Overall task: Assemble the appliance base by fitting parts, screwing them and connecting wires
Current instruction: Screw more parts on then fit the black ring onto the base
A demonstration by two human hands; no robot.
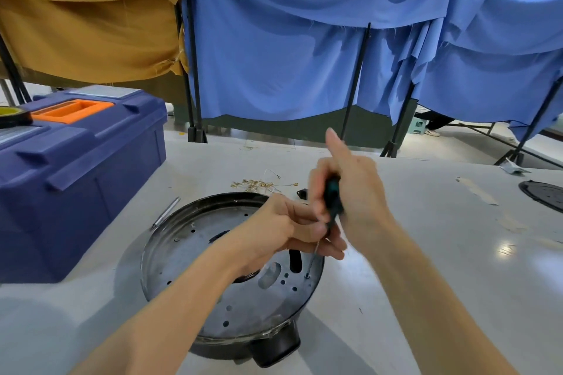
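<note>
The round metal appliance base (195, 256) sits on the white table (426, 253) just before the person. The right hand (356, 189) grips a screwdriver (332, 195), tip on a screw (307, 276) near the base's right rim; the left hand (283, 228) pinches its shaft. A blue toolbox (76, 167) stands left

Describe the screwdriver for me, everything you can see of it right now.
The screwdriver has a black and teal handle, plastic by its look, and a thin metal shaft. It stands tilted, handle uppermost and leaning right, with its tip down on a screw near the right edge of the perforated metal plate of the appliance base. The right hand grips the handle, thumb raised. The left hand pinches the shaft just below the handle. The handle looks slightly blurred.
</note>
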